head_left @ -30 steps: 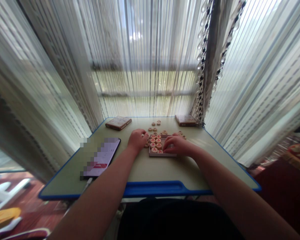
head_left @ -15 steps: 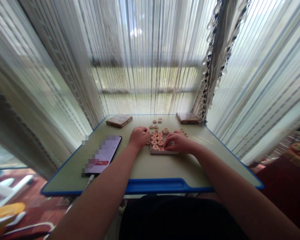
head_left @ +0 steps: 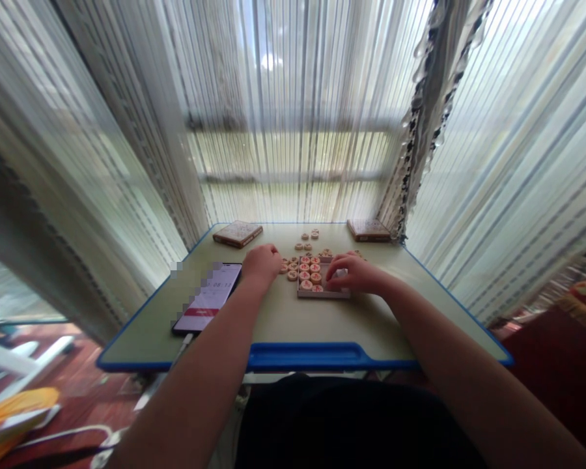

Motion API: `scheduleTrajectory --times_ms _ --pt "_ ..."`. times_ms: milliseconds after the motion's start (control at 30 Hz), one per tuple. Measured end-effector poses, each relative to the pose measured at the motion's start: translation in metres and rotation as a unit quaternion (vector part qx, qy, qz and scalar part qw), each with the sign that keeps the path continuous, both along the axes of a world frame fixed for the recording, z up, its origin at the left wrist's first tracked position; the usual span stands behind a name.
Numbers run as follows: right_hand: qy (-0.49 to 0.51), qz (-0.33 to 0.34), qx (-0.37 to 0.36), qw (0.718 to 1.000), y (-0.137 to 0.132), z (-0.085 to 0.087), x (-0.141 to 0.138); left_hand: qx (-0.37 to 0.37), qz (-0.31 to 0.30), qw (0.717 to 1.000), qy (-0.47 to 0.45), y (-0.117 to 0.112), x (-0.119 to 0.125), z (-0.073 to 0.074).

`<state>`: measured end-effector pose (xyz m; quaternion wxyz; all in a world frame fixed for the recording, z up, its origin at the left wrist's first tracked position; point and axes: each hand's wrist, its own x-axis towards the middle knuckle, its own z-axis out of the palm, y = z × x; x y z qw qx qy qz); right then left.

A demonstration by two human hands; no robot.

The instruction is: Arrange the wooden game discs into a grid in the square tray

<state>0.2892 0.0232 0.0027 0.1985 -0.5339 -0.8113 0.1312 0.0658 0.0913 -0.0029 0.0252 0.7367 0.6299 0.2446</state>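
Xiangqi pieces (head_left: 316, 277) with red characters stand in two columns in the left part of a shallow open box (head_left: 322, 295). My right hand (head_left: 351, 272) reaches into the box's right part, its fingers curved and apart, fingertips close to the pieces; I see nothing held in it. Left of the box, my left hand (head_left: 264, 264) rests low with curled fingers beside a cluster of loose xiangqi pieces (head_left: 292, 275). Whatever may be between its fingertips is hidden. More loose pieces (head_left: 327, 253) lie behind the box, partly covered by it and by my right hand.
A few pieces (head_left: 307, 247) lie farther back on the table (head_left: 293, 319). Flat boxes stand at the back left (head_left: 237, 233) and back right (head_left: 368, 229). A phone (head_left: 208, 296) with a cable (head_left: 181, 345) lies left of my left forearm. Curtains (head_left: 293, 98) hang behind.
My left hand has drawn back leftward, uncovering more loose pieces beside the box. My right fingertips have lifted slightly away from the front piece in the second column. The view has shifted a little.
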Motion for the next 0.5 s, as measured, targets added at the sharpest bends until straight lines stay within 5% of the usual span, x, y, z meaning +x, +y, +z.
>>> scheduleTrajectory --times_ms 500 --pt "0.062 -0.067 0.114 0.989 0.012 -0.014 0.013 -0.091 -0.054 0.992 0.064 -0.006 -0.002 -0.001"
